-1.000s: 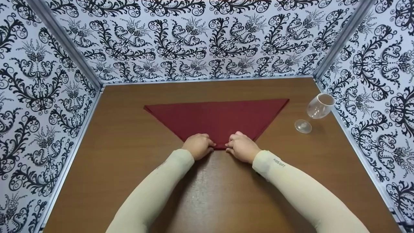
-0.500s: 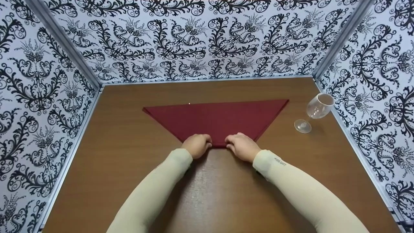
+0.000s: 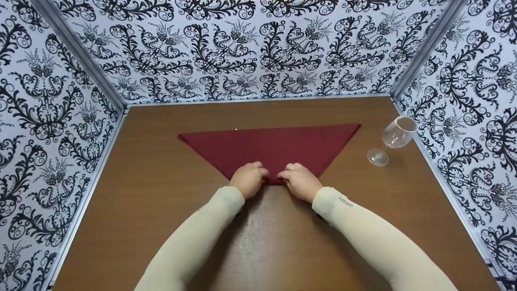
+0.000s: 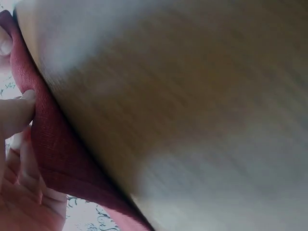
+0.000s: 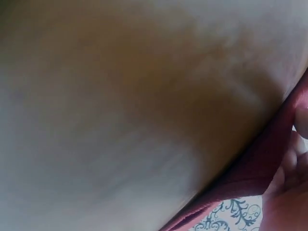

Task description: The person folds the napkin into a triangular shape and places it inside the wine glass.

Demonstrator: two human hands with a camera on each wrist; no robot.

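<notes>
A dark red cloth napkin lies on the wooden table, its long straight edge at the back and its sides narrowing to a short near edge. My left hand pinches that near edge on the left; in the left wrist view the thumb presses on the raised fold of napkin, with fingers behind it. On the right, my right hand pinches the same edge, a small gap from the left. The right wrist view shows the lifted napkin border against thumb and fingers, partly cut off by the frame.
An upright, clear wine glass stands to the right of the napkin, near the table's right side. Walls with black-and-white scroll patterns enclose the brown table at the back and both sides.
The napkin's near edge has shifted slightly away from me. Both hands have moved a little, and their fingers now reach slightly farther over the cloth. The glass stays put.
</notes>
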